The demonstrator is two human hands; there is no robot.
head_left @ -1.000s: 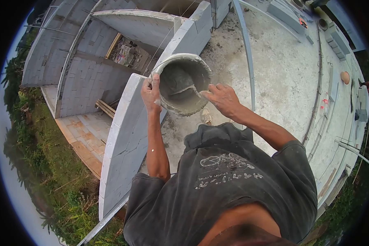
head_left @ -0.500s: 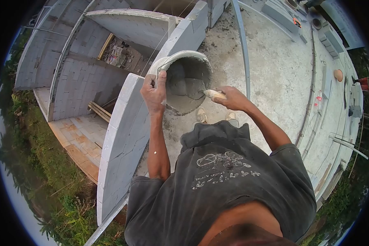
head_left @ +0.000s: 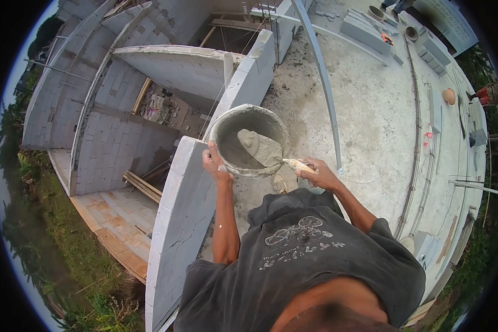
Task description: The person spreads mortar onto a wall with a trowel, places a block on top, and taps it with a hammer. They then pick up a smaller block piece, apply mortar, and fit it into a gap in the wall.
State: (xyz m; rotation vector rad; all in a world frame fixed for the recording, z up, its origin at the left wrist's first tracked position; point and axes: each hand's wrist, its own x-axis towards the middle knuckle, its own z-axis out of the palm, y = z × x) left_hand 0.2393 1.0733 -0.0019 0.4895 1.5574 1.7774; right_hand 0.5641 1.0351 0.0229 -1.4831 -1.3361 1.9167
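A round bucket, its rim crusted with grey, is tilted beside the block wall. My left hand grips its left edge, fingers closed there. In my right hand is the pale handle of a trowel. The trowel's blade reaches over the near right rim into the bucket, largely covered by a heap of wet grey mortar. Below the bucket, a shoe shows on the floor.
A long metal bar slants across the concrete floor. Stacked blocks lie farther off, with an orange-handled tool by them. Left of the wall is a drop to lower block rooms. Another person's legs show at the top right.
The bucket has tipped more upright and moved lower in view, with my left hand on its edge. Mortar now sits heaped over the trowel blade, and my right hand is lower.
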